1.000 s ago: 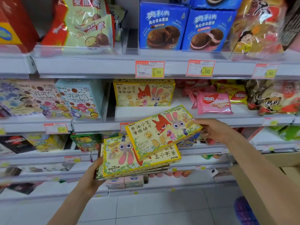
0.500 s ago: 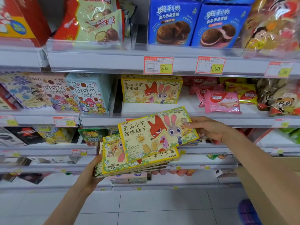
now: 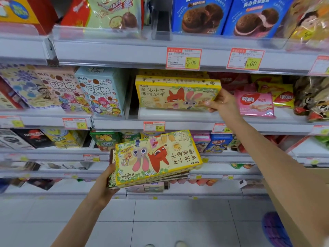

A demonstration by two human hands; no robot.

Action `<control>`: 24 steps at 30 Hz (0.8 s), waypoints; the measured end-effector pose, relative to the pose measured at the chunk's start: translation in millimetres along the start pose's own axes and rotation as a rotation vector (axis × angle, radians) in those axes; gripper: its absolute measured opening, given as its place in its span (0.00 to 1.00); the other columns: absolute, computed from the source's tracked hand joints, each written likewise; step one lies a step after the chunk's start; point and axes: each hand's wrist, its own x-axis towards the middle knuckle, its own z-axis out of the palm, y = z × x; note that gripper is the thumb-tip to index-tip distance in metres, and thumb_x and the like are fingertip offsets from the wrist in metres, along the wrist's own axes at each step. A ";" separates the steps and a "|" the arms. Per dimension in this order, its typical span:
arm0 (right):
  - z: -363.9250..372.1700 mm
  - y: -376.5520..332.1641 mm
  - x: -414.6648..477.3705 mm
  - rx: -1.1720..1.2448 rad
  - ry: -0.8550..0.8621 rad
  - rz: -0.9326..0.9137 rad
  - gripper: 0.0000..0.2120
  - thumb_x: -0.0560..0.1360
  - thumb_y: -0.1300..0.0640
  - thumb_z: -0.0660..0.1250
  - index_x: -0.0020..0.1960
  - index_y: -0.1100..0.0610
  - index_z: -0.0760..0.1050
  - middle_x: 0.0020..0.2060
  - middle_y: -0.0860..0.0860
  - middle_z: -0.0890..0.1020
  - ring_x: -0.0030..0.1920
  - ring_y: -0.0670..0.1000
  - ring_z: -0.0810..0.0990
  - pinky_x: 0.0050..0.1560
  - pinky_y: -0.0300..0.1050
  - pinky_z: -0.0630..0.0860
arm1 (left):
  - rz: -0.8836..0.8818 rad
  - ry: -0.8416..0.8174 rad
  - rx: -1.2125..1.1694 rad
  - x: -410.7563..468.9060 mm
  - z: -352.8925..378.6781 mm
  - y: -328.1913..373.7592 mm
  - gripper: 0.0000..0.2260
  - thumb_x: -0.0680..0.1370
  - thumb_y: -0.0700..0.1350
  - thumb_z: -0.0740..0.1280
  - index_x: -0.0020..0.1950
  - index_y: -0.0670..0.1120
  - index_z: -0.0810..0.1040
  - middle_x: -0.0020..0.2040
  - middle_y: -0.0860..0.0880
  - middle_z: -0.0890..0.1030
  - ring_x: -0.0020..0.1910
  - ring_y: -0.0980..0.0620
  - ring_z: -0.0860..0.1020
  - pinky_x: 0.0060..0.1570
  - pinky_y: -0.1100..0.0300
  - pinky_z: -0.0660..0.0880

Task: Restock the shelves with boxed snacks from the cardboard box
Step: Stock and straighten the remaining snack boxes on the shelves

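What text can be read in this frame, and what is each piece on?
"TALA'S": yellow box on shelf
"TALA'S", upside down: top box of held stack
"nabati": pink wafer pack
"5,00": upper-left price tag
"4,00": upper-right price tag
"6,00": price tag under yellow box
Small print on tags: too blurred.

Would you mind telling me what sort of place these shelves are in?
Most likely a shop's snack aisle: white tiered shelves with red-and-yellow paper price tags on their edges, stocked with blue cardboard cookie boxes.

Fingers of left hand (image 3: 104, 186) largely beneath box stack (image 3: 156, 159); price tag (image 3: 183, 58) print illegible.
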 end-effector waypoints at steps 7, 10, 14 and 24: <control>1.8 18.1 18.1 -0.073 0.014 0.052 0.16 0.71 0.72 0.68 0.54 0.59 0.69 0.40 0.49 0.79 0.25 0.40 0.76 0.29 0.35 0.75 | 0.009 0.003 -0.017 -1.1 -8.9 1.8 0.11 0.81 0.47 0.55 0.53 0.49 0.77 0.41 0.50 0.85 0.35 0.54 0.83 0.29 0.65 0.77; 6.0 23.7 20.6 -0.052 0.071 0.077 0.16 0.71 0.70 0.70 0.51 0.60 0.66 0.37 0.53 0.76 0.23 0.41 0.76 0.27 0.35 0.75 | 0.024 0.003 -0.011 -0.4 -8.6 3.4 0.11 0.81 0.47 0.56 0.52 0.49 0.77 0.42 0.50 0.85 0.37 0.54 0.83 0.34 0.61 0.78; 4.7 24.8 20.9 -0.088 0.111 0.076 0.16 0.70 0.69 0.71 0.49 0.58 0.67 0.38 0.52 0.74 0.28 0.46 0.78 0.29 0.41 0.76 | 0.059 -0.010 0.015 1.3 -1.0 7.0 0.10 0.81 0.46 0.56 0.51 0.49 0.77 0.41 0.49 0.85 0.37 0.54 0.83 0.41 0.55 0.75; 0.9 -5.4 -74.6 -0.317 -0.609 0.492 0.10 0.74 0.46 0.65 0.50 0.51 0.77 0.38 0.45 0.80 0.30 0.42 0.76 0.30 0.35 0.68 | 0.091 -0.070 0.126 5.9 21.8 19.7 0.11 0.80 0.46 0.56 0.54 0.47 0.78 0.44 0.49 0.85 0.39 0.53 0.83 0.34 0.61 0.78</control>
